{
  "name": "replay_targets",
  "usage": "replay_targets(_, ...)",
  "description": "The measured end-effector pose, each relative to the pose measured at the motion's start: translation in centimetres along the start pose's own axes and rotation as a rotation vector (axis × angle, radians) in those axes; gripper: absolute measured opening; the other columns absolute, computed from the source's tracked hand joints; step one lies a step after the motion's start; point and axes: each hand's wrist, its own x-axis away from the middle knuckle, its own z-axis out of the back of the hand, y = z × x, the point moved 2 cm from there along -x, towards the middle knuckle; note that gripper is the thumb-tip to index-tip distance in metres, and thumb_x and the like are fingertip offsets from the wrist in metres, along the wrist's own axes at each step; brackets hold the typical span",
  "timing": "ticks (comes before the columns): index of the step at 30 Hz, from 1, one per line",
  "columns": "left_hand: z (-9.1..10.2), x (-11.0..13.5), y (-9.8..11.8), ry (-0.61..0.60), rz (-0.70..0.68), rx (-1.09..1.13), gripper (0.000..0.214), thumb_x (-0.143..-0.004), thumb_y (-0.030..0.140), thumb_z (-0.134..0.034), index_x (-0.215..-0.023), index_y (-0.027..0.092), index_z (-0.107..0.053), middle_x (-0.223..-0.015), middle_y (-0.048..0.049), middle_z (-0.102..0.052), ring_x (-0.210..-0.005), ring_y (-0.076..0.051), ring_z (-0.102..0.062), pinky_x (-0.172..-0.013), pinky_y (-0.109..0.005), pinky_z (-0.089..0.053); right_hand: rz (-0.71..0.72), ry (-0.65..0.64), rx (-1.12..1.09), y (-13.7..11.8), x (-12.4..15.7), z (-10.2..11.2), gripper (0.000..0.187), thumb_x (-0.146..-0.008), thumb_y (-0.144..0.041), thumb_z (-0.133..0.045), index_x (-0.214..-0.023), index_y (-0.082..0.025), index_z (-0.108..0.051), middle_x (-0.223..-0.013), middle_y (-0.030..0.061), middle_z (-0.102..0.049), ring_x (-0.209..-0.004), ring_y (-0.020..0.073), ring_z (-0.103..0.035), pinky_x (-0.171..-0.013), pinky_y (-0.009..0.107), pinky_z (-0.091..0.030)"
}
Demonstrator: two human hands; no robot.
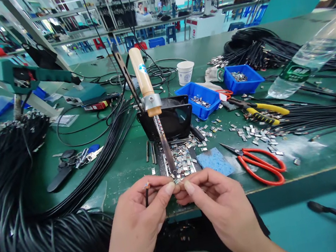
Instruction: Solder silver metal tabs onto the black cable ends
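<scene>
Just under the tip of a wooden-handled soldering iron [141, 73], my two hands meet fingertip to fingertip. My left hand [140, 224] is closed in a pinch on a small metal connector [177, 181]. A short black cable [147, 197] with a bared copper end also sticks up between its fingers. My right hand [224, 203] pinches at the connector's other side, its fingers covering most of what they grip. The iron sits clamped, tip down, in a metal holder. Beneath its tip lies a pile of loose metal connectors [185, 161], with a blue sponge [214, 162] beside it.
Red-handled scissors [262, 165] and yellow-handled pliers [265, 113] lie to the right. Blue bins [205, 110] of connectors and a paper cup [185, 72] stand behind. Black cable bundles [62, 239] fill the left. A plastic bottle [299, 69] leans at right; keys [88, 155] lie left.
</scene>
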Motion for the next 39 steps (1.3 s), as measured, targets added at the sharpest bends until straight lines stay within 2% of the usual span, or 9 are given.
replay_targets(12,-0.11,0.25,0.36,-0.005,0.001,0.004,0.029,-0.088,0.044,-0.080,-0.095,0.016,-0.076,-0.056,0.0074,-0.045,-0.049,-0.006,-0.026,-0.043,-0.019,-0.016,-0.005,0.005,-0.028,-0.01,0.10,-0.10,0.018,-0.094,-0.035,-0.076,-0.089,-0.018,-0.074,-0.085,0.0063,-0.082,-0.078,0.0179,-0.079,-0.076,0.028,-0.067)
replay_targets(19,-0.02,0.46,0.31,0.018,0.025,0.031,0.029,-0.086,0.044,-0.083,-0.093,0.017,-0.077,-0.061,0.0041,-0.054,-0.049,-0.006,-0.028,-0.044,-0.019,-0.018,-0.015,-0.016,-0.033,0.01,0.14,-0.08,0.020,-0.095,-0.037,-0.076,-0.090,-0.018,-0.074,-0.085,0.0059,-0.081,-0.079,0.0184,-0.079,-0.077,0.029,-0.066)
replay_targets(27,-0.03,0.20,0.25,-0.003,0.013,0.003,0.032,-0.087,0.046,-0.082,-0.095,0.016,-0.076,-0.056,0.0068,-0.047,-0.048,-0.006,-0.025,-0.043,-0.019,-0.016,-0.015,0.003,-0.013,0.03,0.10,-0.01,0.022,-0.094,-0.039,-0.076,-0.088,-0.018,-0.074,-0.082,0.0065,-0.081,-0.076,0.0193,-0.079,-0.074,0.030,-0.067)
replay_targets(39,0.03,0.05,0.50,-0.011,-0.016,-0.026,0.032,-0.087,0.047,-0.081,-0.096,0.016,-0.076,-0.057,0.0062,-0.048,-0.049,-0.007,-0.027,-0.044,-0.020,-0.018,-0.029,0.012,0.010,-0.01,-0.04,-0.15,0.023,-0.093,-0.040,-0.077,-0.087,-0.018,-0.074,-0.081,0.0062,-0.081,-0.073,0.0185,-0.078,-0.072,0.030,-0.067)
